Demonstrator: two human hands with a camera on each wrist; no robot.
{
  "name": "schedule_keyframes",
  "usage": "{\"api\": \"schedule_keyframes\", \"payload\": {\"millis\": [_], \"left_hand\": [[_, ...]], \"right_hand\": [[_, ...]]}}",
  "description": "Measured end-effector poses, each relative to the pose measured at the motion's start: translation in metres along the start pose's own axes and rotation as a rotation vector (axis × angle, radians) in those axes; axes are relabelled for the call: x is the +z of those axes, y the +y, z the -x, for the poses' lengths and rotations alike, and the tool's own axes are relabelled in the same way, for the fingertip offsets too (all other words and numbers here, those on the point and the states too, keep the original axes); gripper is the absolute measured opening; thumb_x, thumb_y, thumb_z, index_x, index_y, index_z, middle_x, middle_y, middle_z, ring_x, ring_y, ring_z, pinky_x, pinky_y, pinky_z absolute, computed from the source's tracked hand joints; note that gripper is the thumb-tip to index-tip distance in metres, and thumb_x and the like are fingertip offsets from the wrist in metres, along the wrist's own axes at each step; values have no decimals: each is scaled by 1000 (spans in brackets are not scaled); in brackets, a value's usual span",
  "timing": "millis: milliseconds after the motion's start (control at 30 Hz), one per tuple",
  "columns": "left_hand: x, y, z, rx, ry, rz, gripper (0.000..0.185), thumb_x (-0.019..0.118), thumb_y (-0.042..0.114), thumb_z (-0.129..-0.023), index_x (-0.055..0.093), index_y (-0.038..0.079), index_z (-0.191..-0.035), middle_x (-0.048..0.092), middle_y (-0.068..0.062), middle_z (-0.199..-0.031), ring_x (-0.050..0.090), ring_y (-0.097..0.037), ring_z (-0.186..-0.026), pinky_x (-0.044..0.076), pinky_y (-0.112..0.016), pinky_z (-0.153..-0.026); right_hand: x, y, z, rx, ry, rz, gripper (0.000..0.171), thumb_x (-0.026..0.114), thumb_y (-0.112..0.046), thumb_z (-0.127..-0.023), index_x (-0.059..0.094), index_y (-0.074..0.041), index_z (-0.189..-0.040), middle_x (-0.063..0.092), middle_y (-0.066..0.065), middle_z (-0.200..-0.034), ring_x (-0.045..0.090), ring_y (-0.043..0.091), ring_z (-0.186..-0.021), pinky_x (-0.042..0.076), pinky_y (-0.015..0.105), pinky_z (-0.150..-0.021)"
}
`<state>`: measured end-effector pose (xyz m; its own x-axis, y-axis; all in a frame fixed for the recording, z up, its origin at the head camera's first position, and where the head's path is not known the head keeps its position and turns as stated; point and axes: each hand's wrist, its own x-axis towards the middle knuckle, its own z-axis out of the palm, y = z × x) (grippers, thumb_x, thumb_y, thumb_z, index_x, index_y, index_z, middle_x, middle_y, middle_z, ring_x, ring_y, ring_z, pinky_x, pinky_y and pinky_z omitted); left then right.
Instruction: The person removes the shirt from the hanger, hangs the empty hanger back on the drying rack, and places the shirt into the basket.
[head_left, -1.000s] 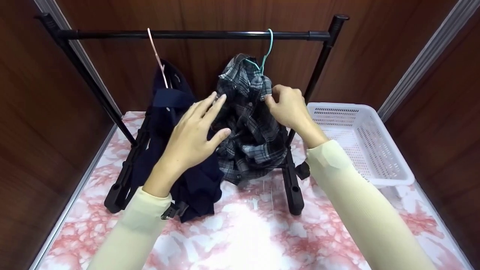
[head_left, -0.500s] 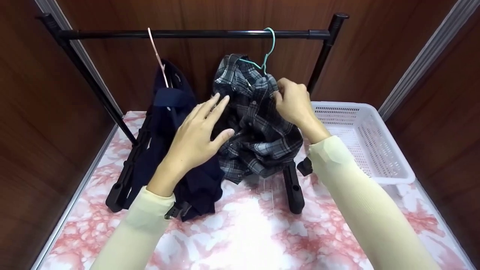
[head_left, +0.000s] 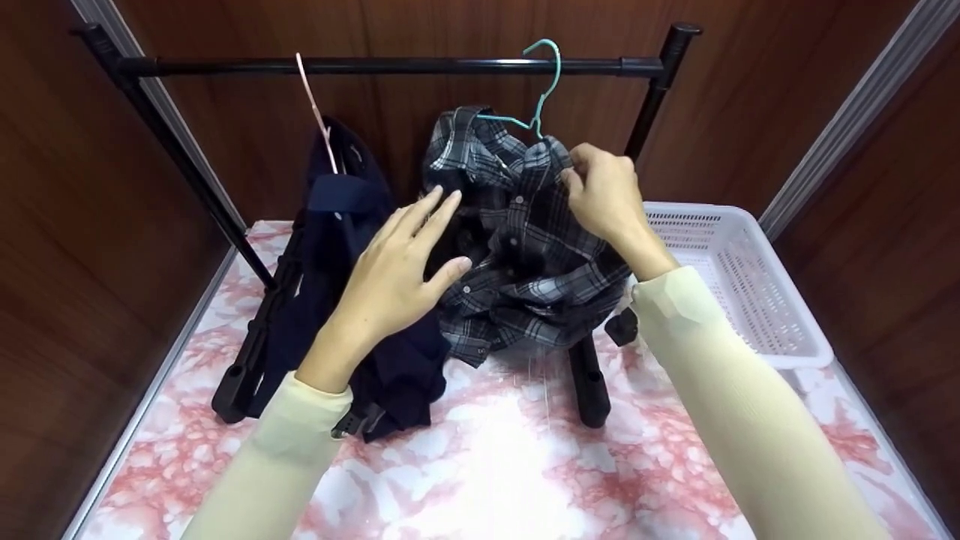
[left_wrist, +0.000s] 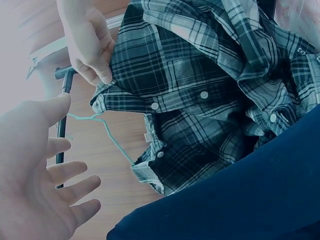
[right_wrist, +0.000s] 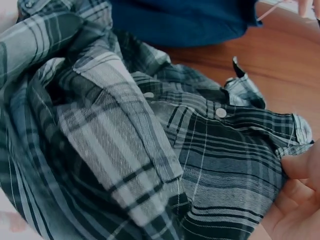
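The right grip (head_left: 604, 196) is pinched on the plaid shirt's (head_left: 525, 255) collar, held on its teal hanger (head_left: 541, 90) by the rail (head_left: 375, 67); the left grip (head_left: 397, 274) is spread open, just beside the shirt.

Two garments (head_left: 525, 247), two hangers (head_left: 536, 97)

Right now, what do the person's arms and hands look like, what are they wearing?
Both arms wear long, close-fitting, pale cream sleeves that end at the wrists. The left hand and right hand are bare, with no gloves, rings or watch visible. A small black strap or buckle piece shows under the left sleeve's cuff, apparently part of a wrist mount.
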<state>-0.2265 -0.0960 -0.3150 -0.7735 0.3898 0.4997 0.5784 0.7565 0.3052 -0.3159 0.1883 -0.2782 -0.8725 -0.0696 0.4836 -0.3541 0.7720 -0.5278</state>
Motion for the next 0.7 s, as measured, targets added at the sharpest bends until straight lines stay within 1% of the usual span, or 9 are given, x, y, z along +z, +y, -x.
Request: {"api": "schedule_keyframes", "payload": {"millis": [167,267,333,433,567,700], "left_hand": [[0,0,1,4,2,7,73,63,46,-106,33,23,-168,33,-8,-173,34,-33,-156,26,-52,-128],[0,0,1,7,7,12,73,64,46,-106,33,23,-168,33,-8,-172,34,-32,-157,26,-51,-129],[-1,0,1,2,6,12,73,64,46,-105,33,24,-168,33,-8,-173,33,-31,-157,25,-50,-129],[-2,0,1,-8,6,11,73,64,46,-105,33,24,-168,32,-7,-173,33,-32,-158,25,-50,-129],[-3,0,1,-10,5,7,73,63,46,-106,32,24,-169,32,-6,-173,32,-31,-158,24,-49,-129],[-4,0,0,-11,12,6,73,63,45,-106,32,24,-168,33,-7,-173,33,-31,-158,24,-50,-129]], "right_hand": [[-4,1,2,11,7,-10,19,59,-8,-102,73,2,-113,77,19,-101,71,31,-89,54,46,-84],[-7,3,5,10,13,-20,18,61,-9,-103,73,2,-112,79,18,-101,71,30,-89,54,44,-84],[-9,4,6,8,15,-31,17,64,-10,-103,73,2,-111,80,17,-100,72,28,-88,53,40,-83],[-14,6,8,6,13,-42,17,68,-13,-103,75,0,-110,81,14,-100,72,19,-85,52,33,-82],[-22,8,10,12,22,-29,15,71,-16,-101,79,-5,-108,82,10,-97,65,4,-76,47,25,-77],[-31,8,12,8,29,-1,14,73,-16,-99,82,-8,-106,82,7,-96,60,-2,-73,44,21,-74]]}}
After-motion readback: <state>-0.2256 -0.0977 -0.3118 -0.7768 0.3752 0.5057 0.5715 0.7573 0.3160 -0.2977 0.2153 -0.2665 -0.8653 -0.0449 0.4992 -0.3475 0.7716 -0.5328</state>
